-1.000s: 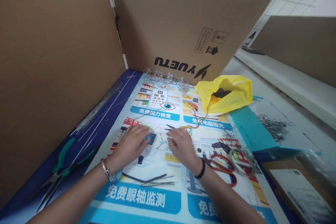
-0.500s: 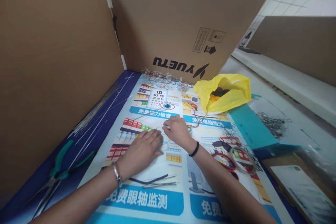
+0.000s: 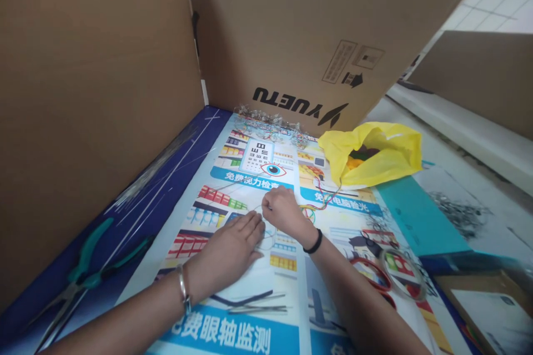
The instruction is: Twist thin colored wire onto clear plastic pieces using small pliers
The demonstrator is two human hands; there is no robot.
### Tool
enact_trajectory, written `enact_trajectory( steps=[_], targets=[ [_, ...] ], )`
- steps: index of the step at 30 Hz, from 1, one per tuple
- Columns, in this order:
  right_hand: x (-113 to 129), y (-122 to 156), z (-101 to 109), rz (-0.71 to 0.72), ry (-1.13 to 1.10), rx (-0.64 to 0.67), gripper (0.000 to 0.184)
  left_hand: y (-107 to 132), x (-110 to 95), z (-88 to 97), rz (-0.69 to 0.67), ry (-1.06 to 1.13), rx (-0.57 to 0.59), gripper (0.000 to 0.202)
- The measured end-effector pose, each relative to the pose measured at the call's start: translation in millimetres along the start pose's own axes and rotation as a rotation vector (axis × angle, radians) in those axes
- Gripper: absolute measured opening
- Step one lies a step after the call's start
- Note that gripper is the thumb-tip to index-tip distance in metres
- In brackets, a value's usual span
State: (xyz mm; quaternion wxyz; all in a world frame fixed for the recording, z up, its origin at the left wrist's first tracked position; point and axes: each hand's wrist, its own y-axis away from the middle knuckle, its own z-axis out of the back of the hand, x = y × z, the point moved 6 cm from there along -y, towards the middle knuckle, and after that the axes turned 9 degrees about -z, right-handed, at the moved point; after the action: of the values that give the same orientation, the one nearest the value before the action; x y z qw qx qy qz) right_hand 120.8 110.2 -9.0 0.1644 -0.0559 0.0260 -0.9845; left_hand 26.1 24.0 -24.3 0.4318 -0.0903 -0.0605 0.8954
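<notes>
My left hand (image 3: 229,252) lies flat on the printed poster sheet (image 3: 287,338), fingers stretched out and close together. Beneath its fingertips a thin wire (image 3: 270,241) shows in part, bent into loops. Just to the right, my right hand (image 3: 285,213) is closed in a pinch on this wire, close to the left fingertips. How the wire runs inside the fingers is hidden. Nearer to me lie several short dark wire pieces (image 3: 260,309). Red and yellow strands (image 3: 322,205) stretch over the poster beyond my right wrist.
Green-handled pliers (image 3: 89,272) and a bundle of straight wires (image 3: 145,177) lie on the left. Cardboard panels (image 3: 291,22) stand behind. A yellow bag (image 3: 387,161), wire coils (image 3: 403,274), a teal sheet (image 3: 420,216) and loose metal bits (image 3: 458,213) are on the right.
The view has shifted slightly, so most things appear farther right. My right hand's fingers have curled in more tightly at the wire. My left hand stays flat on the sheet.
</notes>
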Motion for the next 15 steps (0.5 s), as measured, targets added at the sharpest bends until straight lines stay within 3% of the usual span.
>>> enact_trajectory(
  steps=[15],
  targets=[
    [12.0,1.4,-4.0,0.169,-0.013,-0.070,0.016,0.1,2.9,2.6,-0.026,0.063,-0.033,0.051]
  ],
)
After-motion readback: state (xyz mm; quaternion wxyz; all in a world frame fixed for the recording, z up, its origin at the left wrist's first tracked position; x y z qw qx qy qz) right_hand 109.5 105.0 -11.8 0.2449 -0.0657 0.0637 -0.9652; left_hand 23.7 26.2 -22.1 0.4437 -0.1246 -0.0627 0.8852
